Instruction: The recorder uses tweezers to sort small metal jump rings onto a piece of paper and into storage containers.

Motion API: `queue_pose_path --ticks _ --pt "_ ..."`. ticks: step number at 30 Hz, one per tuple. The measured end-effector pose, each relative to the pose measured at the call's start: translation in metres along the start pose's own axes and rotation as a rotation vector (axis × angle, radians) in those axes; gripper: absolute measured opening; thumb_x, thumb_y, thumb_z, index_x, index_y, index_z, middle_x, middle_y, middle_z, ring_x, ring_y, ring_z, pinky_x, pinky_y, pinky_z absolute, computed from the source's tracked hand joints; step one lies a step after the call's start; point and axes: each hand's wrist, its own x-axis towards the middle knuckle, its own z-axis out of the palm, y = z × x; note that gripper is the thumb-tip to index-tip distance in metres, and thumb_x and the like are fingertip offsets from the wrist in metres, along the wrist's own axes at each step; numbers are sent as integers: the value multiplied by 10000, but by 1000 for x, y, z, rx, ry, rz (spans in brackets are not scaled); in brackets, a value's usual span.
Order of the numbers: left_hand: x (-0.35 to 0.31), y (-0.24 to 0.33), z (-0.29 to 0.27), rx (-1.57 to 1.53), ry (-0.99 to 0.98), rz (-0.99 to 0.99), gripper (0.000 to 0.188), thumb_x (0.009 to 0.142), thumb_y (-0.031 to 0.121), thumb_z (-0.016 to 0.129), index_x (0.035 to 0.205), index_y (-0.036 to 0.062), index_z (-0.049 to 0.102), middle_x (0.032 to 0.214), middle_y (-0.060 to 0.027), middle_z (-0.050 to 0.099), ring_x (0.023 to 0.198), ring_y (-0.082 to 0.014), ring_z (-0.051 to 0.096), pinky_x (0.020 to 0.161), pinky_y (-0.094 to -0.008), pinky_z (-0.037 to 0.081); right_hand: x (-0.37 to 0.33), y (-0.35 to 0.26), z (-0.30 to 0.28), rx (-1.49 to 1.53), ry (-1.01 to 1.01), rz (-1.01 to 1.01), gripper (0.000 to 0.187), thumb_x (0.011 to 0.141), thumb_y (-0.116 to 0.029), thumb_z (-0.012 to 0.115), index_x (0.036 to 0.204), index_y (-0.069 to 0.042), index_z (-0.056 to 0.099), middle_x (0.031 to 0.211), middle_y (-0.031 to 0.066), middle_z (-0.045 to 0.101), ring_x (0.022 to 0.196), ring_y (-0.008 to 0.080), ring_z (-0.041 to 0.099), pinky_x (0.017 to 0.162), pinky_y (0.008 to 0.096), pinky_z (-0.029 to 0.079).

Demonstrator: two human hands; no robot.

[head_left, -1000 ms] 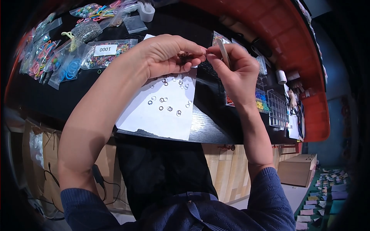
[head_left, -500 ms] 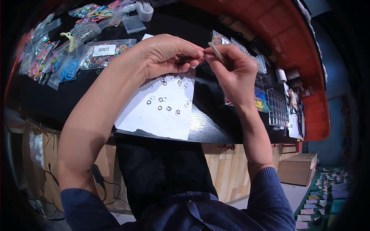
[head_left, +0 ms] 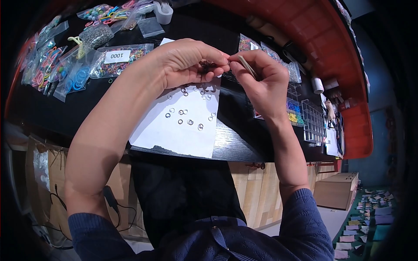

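We are working small rings above the white paper sheet (head_left: 174, 130)

Nearest us, loose metal rings (head_left: 187, 117) are lying on the sheet; just above its far edge our left hand (head_left: 183, 63) is pinching a small dark beaded piece (head_left: 208, 66), our right hand (head_left: 257, 82) is gripping a thin tool (head_left: 247, 66) touching it; beyond the sheet, bags of coloured rings (head_left: 78, 65) are lying

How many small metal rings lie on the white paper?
About 11 small metal rings show on the white paper: five or six just under the left hand, five lower, around the sheet's middle. The hands may hide more.
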Motion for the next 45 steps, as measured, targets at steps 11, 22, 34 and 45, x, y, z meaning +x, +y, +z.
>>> queue_pose_path --ticks 11,22,34,45 --pt "2 -1 1 -16 19 43 230 868 82 746 1064 -30 698 839 -47 679 720 -60 618 642 -180 509 5 -17 -8 227 -44 323 116 902 -73 701 955 28 720 791 33 702 731 65 639 674 208 509" --pt "1 -1 1 15 0 92 293 886 113 743 1135 -32 696 822 -25 671 706 -48 602 624 -168 481 4 -15 -7 216 -44 352 126 906 -87 699 953 28 719 790 32 700 720 67 637 650 211 499" --pt "12 -3 -17 -230 -12 52 318 940 145 683 1164 -79 646 876 -47 631 736 -56 602 610 -167 504 9 -28 -17 -9 -521 428 150 793 -63 768 887 44 720 726 61 680 686 83 609 639 261 502" --pt "5 1 -8 -283 62 107 344 947 72 621 1215 -139 580 1076 -156 623 871 -127 634 734 -221 560 -1 -24 -6 -97 -561 290 182 763 -64 739 804 98 667 653 142 641 627 122 614 603 296 508"
